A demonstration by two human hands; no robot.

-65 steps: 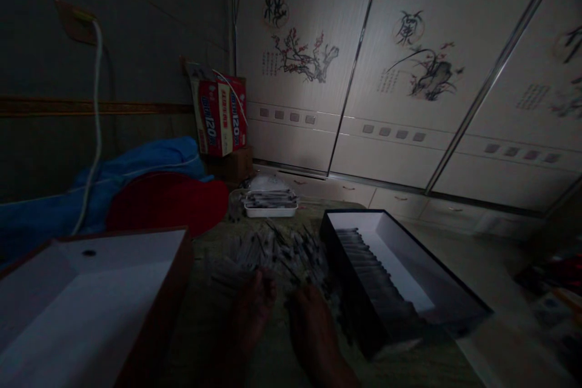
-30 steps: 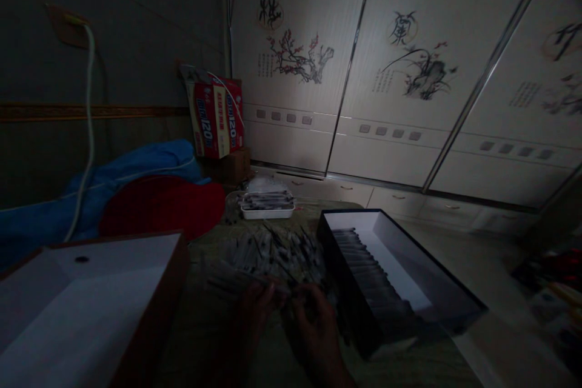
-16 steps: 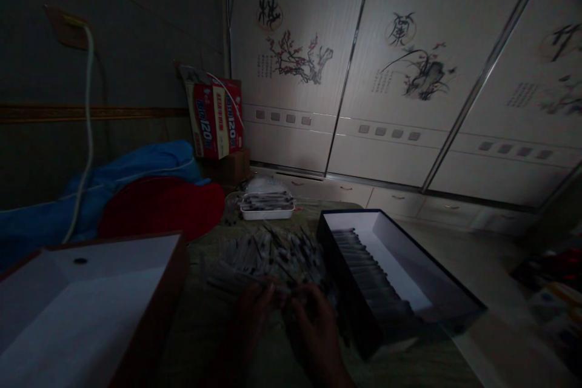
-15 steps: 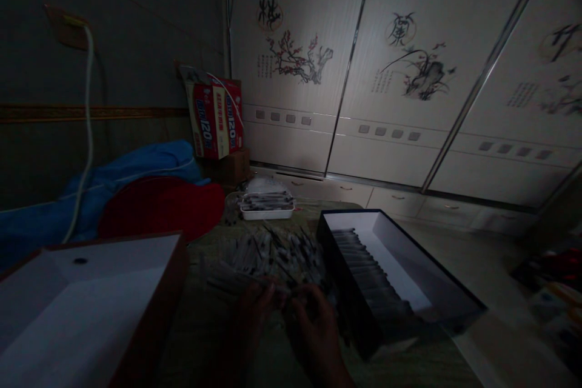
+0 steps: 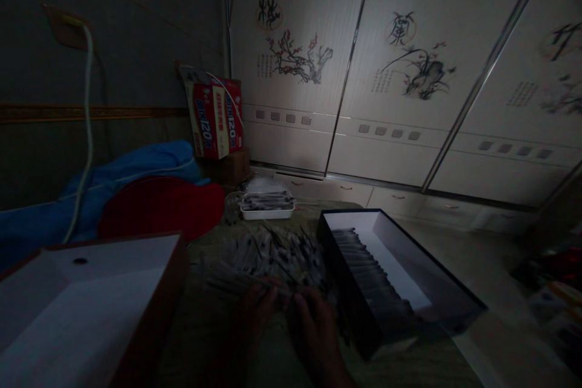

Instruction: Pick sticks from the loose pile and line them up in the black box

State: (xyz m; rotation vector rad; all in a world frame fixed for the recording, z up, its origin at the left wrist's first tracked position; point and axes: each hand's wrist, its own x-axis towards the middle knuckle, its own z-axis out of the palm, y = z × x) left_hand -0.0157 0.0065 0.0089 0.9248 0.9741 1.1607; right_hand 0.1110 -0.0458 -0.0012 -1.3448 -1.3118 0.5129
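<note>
My left hand (image 5: 258, 303) is closed, with thumb and fingers pinched around a slim, pale pen (image 5: 285, 294). My right hand (image 5: 313, 318) is closed at the pen's other end, its fingertips meeting close to the left ones. The dim light and the fingers hide most of the pen. Just beyond both hands lies a loose pile of clear pens (image 5: 268, 251) with dark tips, on the table (image 5: 200, 309). On the right, a dark box (image 5: 409, 260) with a white inside holds a long row of pens (image 5: 370, 270).
An open box (image 5: 82, 303) with a white inside and reddish-brown rim stands at left. Behind the pile sits a white tray (image 5: 267, 214) full of slim parts. A red round cushion-like thing (image 5: 159, 206), blue cloth (image 5: 136, 163) and red carton (image 5: 216, 118) lie farther back.
My right hand has shifted slightly, and its fingers have drawn closer together around the pen. My left hand stays almost in place. The boxes and pile look the same.
</note>
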